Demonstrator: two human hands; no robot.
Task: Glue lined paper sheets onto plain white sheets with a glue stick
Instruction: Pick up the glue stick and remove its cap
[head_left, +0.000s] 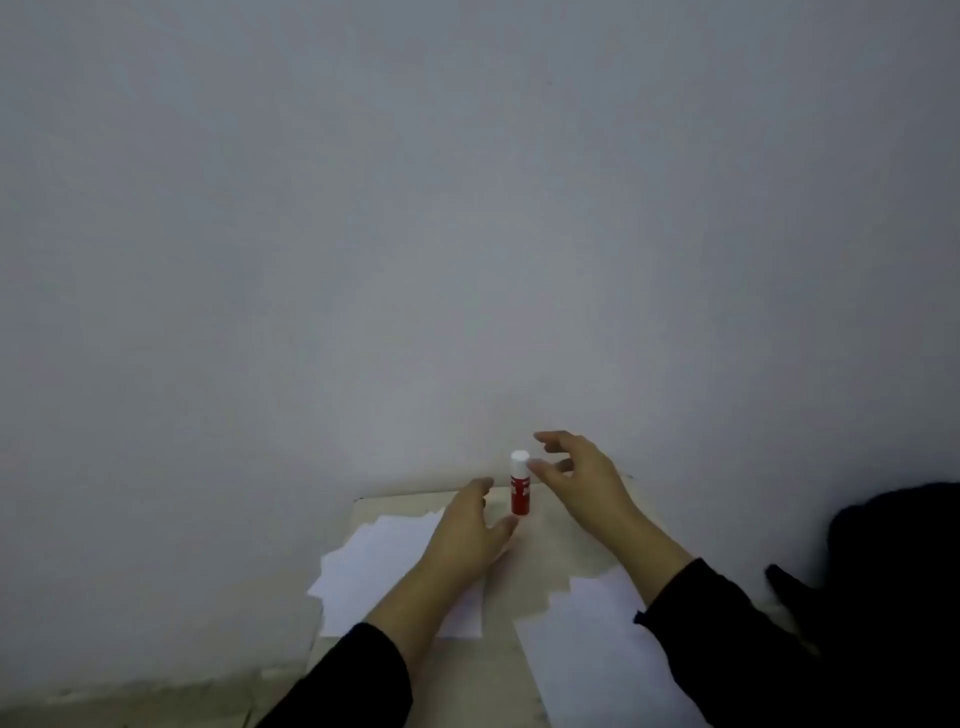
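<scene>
A red glue stick (520, 491) with a white cap stands upright near the far edge of a small beige table (540, 551). My left hand (467, 530) hovers just left of it, fingers relaxed, the thumb tip close to the stick's base. My right hand (576, 478) is spread open just right of the cap, not touching it. A pile of white sheets (374, 566) lies under my left forearm. Another pile of sheets (597, 639) lies at the right, partly hidden by my right sleeve. Lines on the paper cannot be made out.
A plain grey-white wall (467, 234) rises directly behind the table. A dark object (893, 545) sits at the right edge of view. The floor (130, 706) shows at the lower left beside the table.
</scene>
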